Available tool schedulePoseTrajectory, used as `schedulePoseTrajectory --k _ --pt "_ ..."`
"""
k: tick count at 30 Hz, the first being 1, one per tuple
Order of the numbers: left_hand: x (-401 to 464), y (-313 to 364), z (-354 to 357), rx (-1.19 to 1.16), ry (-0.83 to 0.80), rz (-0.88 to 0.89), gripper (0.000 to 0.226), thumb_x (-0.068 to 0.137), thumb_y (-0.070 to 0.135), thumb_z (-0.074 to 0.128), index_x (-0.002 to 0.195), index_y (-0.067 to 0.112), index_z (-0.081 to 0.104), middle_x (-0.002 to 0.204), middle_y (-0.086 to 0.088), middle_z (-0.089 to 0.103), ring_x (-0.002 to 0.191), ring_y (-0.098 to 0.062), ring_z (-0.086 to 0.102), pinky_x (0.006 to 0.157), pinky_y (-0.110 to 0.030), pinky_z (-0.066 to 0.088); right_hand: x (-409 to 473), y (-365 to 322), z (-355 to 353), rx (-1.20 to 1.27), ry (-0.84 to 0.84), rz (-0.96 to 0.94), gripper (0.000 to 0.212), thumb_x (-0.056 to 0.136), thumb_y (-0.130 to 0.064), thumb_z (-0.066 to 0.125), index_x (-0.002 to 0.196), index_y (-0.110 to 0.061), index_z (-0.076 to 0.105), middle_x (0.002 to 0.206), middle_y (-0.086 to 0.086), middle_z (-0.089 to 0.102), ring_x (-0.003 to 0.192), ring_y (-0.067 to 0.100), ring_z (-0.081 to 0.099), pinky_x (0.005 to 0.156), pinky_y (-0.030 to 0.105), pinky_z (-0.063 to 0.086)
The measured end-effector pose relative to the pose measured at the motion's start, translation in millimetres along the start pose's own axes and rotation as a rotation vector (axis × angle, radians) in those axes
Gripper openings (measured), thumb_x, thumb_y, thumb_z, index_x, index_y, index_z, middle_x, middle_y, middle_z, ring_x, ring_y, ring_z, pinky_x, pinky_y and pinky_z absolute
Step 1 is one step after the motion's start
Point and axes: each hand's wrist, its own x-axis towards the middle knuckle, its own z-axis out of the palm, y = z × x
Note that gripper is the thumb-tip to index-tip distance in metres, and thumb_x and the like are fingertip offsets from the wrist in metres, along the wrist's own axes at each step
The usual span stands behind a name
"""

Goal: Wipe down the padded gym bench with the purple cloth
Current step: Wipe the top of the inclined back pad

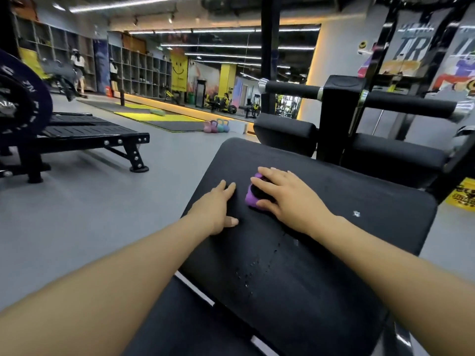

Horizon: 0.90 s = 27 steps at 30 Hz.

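A grey gym floor (84, 217) spreads across the left of the scene, with a black padded desk (321, 253) filling the near right, its long axis running from the near edge up and away toward the far right, where it ends at black roller pads (285, 136) and a padded crossbar (290, 89) on a dark machine frame (334, 119). A row of small water droplets (253, 268) beads along the middle of the pad, near to the viewer, and a small white speck (356, 214) sits toward its right edge. To the left stands a low black slatted platform (95, 134) beside a large dark weight plate (18, 104), and well beyond it yellow and black floor mats (156, 119) lie before a wall mirror (213, 70) and open cubby shelves (138, 70). A cluster of pastel kettlebells (216, 125) rests on the floor just past the far end of the pad. Two bare forearms reach in from the near edge. The left hand (218, 206) lies flat on the pad, fingers straight and pointing away, gripping nothing. Just to its right, apart from it, the right hand (285, 194) presses down on the purple cloth (251, 197), thumb and fingers curled round it; the cloth is bunched into a small wad on the far half of the pad, showing only at the hand's left side.
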Motion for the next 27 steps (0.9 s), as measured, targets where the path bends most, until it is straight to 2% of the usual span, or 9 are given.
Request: schedulePoseTrajectory --k 2,5,9,12,16,19,22,25,27 --pt "3 0 -4 0.030 -0.037 0.012 0.087 0.089 0.033 0.061 0.151 0.024 0.002 0.159 0.002 -0.004 0.144 -0.027 0.017 0.113 -0.037 0.028 7 1 -1 -0.031 -0.026 0.018 0.052 0.097 -0.038 0.042 0.146 -0.024 0.030 0.156 -0.003 0.019 0.143 0.019 0.017 0.114 0.032 0.009" --pt "7 -3 -4 0.065 -0.032 0.017 0.087 0.087 0.035 0.063 0.151 0.024 0.005 0.159 0.002 0.000 0.143 -0.026 0.020 0.111 -0.037 0.032 45 8 -5 -0.102 0.000 0.063 0.048 0.100 -0.032 0.038 0.146 -0.019 0.030 0.153 0.001 0.026 0.140 0.021 0.021 0.110 0.029 0.015" --pt "11 -6 -2 0.049 -0.029 0.006 0.089 0.086 0.034 0.066 0.151 0.025 0.006 0.159 0.003 0.000 0.142 -0.025 0.022 0.110 -0.038 0.034 90 15 0 -0.084 0.087 0.149 0.041 0.098 -0.028 0.042 0.137 -0.014 0.044 0.140 0.006 0.043 0.130 0.026 0.035 0.102 0.032 0.028" --pt "10 -4 -5 0.080 -0.038 0.012 0.089 0.086 0.035 0.066 0.151 0.024 0.006 0.159 0.001 0.001 0.142 -0.025 0.024 0.109 -0.038 0.034 63 14 -4 0.034 0.094 0.123 0.043 0.094 -0.029 0.051 0.136 -0.017 0.047 0.141 0.003 0.043 0.127 0.024 0.039 0.097 0.032 0.033" --pt "8 -1 -8 0.088 -0.057 0.013 0.089 0.086 0.033 0.065 0.151 0.022 0.005 0.159 0.000 0.001 0.142 -0.025 0.022 0.110 -0.038 0.034 2 22 -10 0.085 0.065 0.045 0.051 0.092 -0.032 0.055 0.140 -0.027 0.041 0.150 -0.010 0.031 0.135 0.014 0.029 0.103 0.023 0.028" --pt "9 -1 -8 0.095 -0.056 0.008 0.090 0.086 0.034 0.065 0.151 0.023 0.004 0.159 0.000 0.001 0.142 -0.025 0.022 0.109 -0.038 0.034 22 27 -10 0.031 0.059 0.050 0.047 0.094 -0.031 0.052 0.139 -0.023 0.044 0.147 -0.003 0.036 0.134 0.018 0.032 0.102 0.029 0.034" --pt "10 -3 -6 0.100 -0.046 0.014 0.090 0.086 0.036 0.065 0.151 0.024 0.005 0.159 0.001 0.001 0.141 -0.025 0.024 0.108 -0.038 0.036 74 32 -1 -0.077 0.112 0.093 0.039 0.096 -0.028 0.048 0.132 -0.012 0.050 0.134 0.009 0.047 0.121 0.028 0.043 0.093 0.038 0.041" --pt "11 -1 -4 0.106 -0.053 0.012 0.090 0.086 0.035 0.065 0.151 0.023 0.005 0.159 0.000 0.001 0.142 -0.024 0.022 0.109 -0.038 0.034 123 34 4 -0.089 0.097 0.238 0.035 0.097 -0.029 0.045 0.126 -0.012 0.053 0.126 0.010 0.048 0.115 0.031 0.048 0.087 0.040 0.044" --pt "11 -1 -5 0.113 -0.046 0.008 0.090 0.086 0.035 0.065 0.151 0.023 0.004 0.159 0.000 0.001 0.142 -0.024 0.022 0.109 -0.038 0.034 124 35 1 -0.050 0.083 0.235 0.034 0.096 -0.029 0.047 0.125 -0.013 0.054 0.127 0.010 0.047 0.114 0.031 0.048 0.086 0.040 0.044"
